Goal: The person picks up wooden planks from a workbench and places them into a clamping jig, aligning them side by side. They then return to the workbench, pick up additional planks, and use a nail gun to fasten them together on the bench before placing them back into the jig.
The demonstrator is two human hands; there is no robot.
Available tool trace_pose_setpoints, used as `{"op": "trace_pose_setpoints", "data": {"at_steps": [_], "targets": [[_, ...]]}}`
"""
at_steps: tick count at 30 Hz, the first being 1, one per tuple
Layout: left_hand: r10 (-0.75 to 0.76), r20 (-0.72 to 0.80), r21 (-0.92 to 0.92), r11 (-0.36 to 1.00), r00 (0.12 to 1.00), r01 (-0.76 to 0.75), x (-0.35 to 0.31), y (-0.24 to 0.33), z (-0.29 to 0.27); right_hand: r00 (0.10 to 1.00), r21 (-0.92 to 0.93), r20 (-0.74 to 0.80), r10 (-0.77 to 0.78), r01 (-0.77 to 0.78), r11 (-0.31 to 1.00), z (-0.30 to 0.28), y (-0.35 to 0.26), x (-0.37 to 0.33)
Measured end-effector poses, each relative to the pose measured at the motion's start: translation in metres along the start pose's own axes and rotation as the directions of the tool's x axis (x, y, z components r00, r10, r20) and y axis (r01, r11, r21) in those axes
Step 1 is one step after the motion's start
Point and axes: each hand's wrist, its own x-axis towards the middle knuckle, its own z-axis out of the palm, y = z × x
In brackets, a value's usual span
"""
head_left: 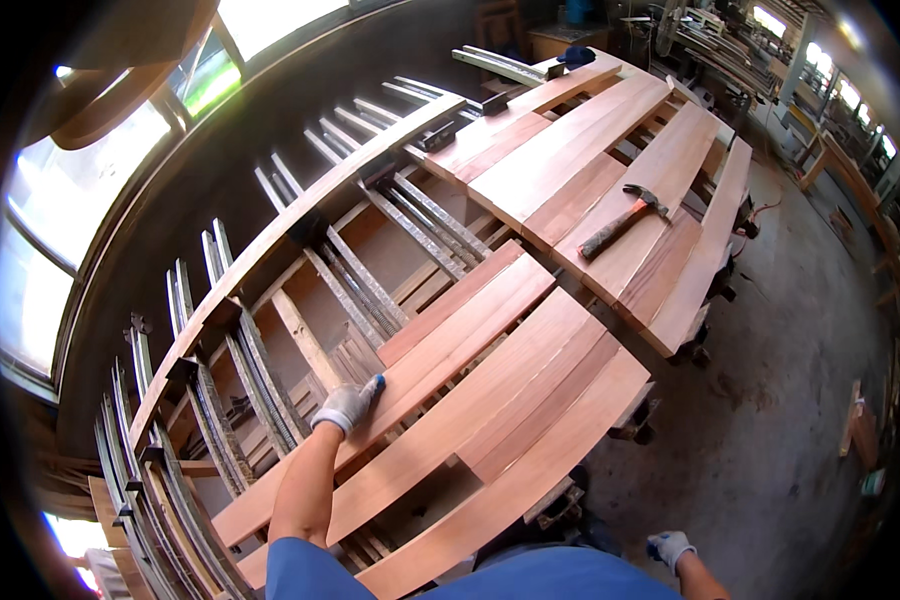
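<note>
My left hand (pixel 348 404), in a white glove with blue fingertips, is closed on the left edge of a long reddish wooden board (pixel 455 330). That board lies slanting across the metal clamp bars, beside a shorter board (pixel 450 303). To its right lie more boards (pixel 500 375) with gaps between them, including a long outer board (pixel 530 465) nearest my body. My right hand (pixel 670 548), gloved the same way, hangs over the floor at the lower right. Its fingers are curled, and nothing shows in them.
A hammer (pixel 625 222) with a dark and orange handle lies on a second group of boards (pixel 570 150) farther off. Paired metal clamp bars (pixel 360 275) stick out past a long pale wooden rail (pixel 300 205) on the left. Grey concrete floor (pixel 760 400) runs along the right.
</note>
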Motion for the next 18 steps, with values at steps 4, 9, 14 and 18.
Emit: {"op": "trace_pose_setpoints", "data": {"at_steps": [4, 9, 14, 18], "targets": [[0.022, -0.034, 0.023, 1.0, 0.999, -0.021, -0.016, 0.009, 0.015, 1.0, 0.175, 0.009, -0.027, 0.025, 0.984, 0.002, 0.009, 0.017], [0.044, -0.054, -0.012, 0.999, 0.998, -0.045, -0.021, 0.01, 0.017, 0.999, 0.091, 0.005, -0.054, 0.053, 0.994, 0.004, 0.005, 0.029], [-0.043, -0.09, 0.04, 0.998, 0.995, 0.047, -0.011, -0.011, 0.037, 0.998, 0.152, -0.011, -0.055, 0.056, 0.987, 0.006, 0.012, 0.034], [-0.018, -0.079, 0.082, 0.996, 0.997, 0.024, -0.013, -0.009, 0.035, 1.0, 0.118, -0.001, -0.024, 0.024, 0.993, 0.007, 0.021, 0.033]]}}
